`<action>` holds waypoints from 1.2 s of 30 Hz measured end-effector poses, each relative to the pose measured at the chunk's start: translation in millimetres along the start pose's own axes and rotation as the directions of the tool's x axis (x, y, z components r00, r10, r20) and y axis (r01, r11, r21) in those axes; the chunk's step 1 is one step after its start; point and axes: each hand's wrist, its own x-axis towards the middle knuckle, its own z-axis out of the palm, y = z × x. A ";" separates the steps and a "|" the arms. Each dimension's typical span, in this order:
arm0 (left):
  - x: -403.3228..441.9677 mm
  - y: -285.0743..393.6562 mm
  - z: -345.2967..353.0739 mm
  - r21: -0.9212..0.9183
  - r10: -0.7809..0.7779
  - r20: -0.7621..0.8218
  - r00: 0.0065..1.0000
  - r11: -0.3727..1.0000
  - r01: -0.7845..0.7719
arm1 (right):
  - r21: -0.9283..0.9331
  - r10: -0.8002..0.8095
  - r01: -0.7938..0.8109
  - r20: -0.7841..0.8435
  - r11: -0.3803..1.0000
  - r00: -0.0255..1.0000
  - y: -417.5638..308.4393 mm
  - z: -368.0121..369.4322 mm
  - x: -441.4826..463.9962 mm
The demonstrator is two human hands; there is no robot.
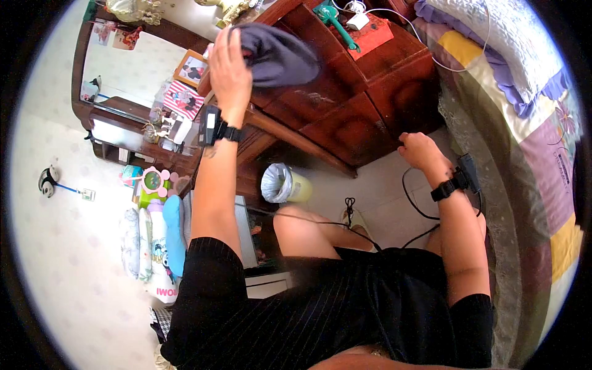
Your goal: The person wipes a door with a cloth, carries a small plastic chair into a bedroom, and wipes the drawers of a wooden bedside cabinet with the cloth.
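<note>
My left hand (229, 69) is raised at the upper left, its fingers pressed along the edge of a dark grey cloth cap (280, 57). The cap hangs in front of the dark red wooden cabinet (394, 92), its rounded side slightly blurred. Part of the grip is hidden behind the fingers. Lower and to the right, my right hand (422, 152) hovers over the floor beside the cabinet, fingers curled in with nothing visible in them. Each wrist wears a black strapped device, and a black cable (410, 197) loops by the right one.
A lined waste bin (296, 187) stands between cabinet and my knees. The bed (542, 166) lies along the right. A green-handled object (336, 28), a red box (374, 40) and a white charger (357, 22) sit on the cabinet. A mirror (135, 71) and framed photo (191, 66) are left.
</note>
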 end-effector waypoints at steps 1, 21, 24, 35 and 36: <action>-11.5 -5.4 -5.7 -0.002 -0.035 0.001 0.999 0.999 0.035 | 0.001 -0.010 0.010 -0.007 1.000 1.000 0.7 -0.9 -1.8; -9.2 26.6 -8.1 0.042 -0.255 -0.246 0.935 0.961 0.274 | -0.025 0.053 -0.053 0.002 0.998 0.999 17.2 -24.6 -16.7; -20.1 54.4 24.6 0.052 -0.186 -0.195 0.963 0.979 0.199 | 0.011 0.024 -0.023 -0.038 1.000 0.999 16.6 -24.2 -14.6; -122.9 125.9 47.5 -0.089 -0.450 0.195 0.872 0.877 0.473 | -0.016 0.034 -0.035 -0.020 0.999 0.999 18.7 -19.2 -16.3; -126.4 128.6 48.2 -0.107 -0.408 0.210 0.888 0.894 0.436 | -0.012 0.033 -0.033 -0.017 0.999 0.999 19.2 -17.8 -14.8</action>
